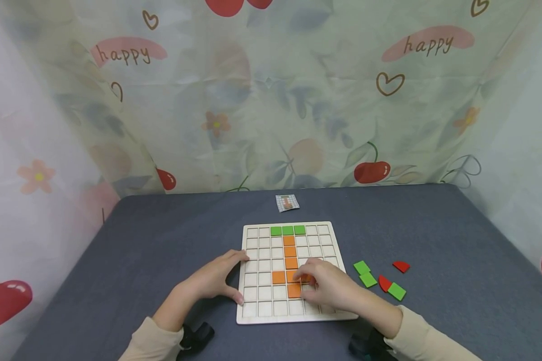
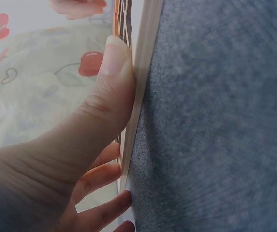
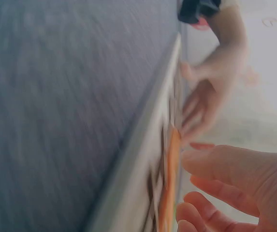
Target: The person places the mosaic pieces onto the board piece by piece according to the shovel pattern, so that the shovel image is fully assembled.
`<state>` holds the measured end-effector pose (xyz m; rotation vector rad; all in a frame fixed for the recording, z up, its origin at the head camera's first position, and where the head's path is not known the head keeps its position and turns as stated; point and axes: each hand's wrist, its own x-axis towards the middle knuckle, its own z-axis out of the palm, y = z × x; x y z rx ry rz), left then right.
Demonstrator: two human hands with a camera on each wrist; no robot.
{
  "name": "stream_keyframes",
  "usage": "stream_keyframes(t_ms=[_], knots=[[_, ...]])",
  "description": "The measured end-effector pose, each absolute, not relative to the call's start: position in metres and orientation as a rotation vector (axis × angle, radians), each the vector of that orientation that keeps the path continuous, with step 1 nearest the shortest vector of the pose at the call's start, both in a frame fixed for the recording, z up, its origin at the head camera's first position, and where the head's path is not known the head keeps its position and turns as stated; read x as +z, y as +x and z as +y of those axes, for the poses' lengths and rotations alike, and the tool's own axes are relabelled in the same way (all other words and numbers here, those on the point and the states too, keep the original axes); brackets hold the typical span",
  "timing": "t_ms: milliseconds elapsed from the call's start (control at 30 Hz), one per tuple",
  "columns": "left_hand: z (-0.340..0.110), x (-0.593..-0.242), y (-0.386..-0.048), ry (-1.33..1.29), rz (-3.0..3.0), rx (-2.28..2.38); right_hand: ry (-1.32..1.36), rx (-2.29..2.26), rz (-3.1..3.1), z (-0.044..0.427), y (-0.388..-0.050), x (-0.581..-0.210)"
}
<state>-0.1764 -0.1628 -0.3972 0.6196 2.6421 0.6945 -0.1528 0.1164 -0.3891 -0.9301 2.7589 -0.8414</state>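
Note:
A pale wooden grid board lies on the table. Set in its squares are three green tiles in a far row and several orange tiles in a column with side squares. My left hand rests along the board's left edge, thumb and fingers spread apart; its thumb touches the rim. Over the near orange tiles hovers my right hand, fingertips low by the squares and partly covering one tile. Between its thumb and bent fingers I see no piece held, though the right wrist view is blurred.
Right of the board lie three loose green tiles and two red quarter-round pieces. A small picture card sits beyond the board. Dark blue cloth covers the table, with a printed curtain behind it.

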Motion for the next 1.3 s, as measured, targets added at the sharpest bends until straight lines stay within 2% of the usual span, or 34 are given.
stream_keyframes(t_ms=[333, 633, 1300], knots=[[-0.164, -0.400, -0.177, 0.640, 2.656, 0.697, -0.742, -0.821, 2.813, 0.174, -0.169, -0.371], [-0.164, -0.398, -0.177, 0.649, 2.650, 0.702, -0.559, -0.828, 2.852, 0.213, -0.173, -0.378], [-0.165, -0.401, -0.178, 0.649, 2.646, 0.696, -0.500, -0.757, 2.900, 0.217, -0.179, -0.395]])
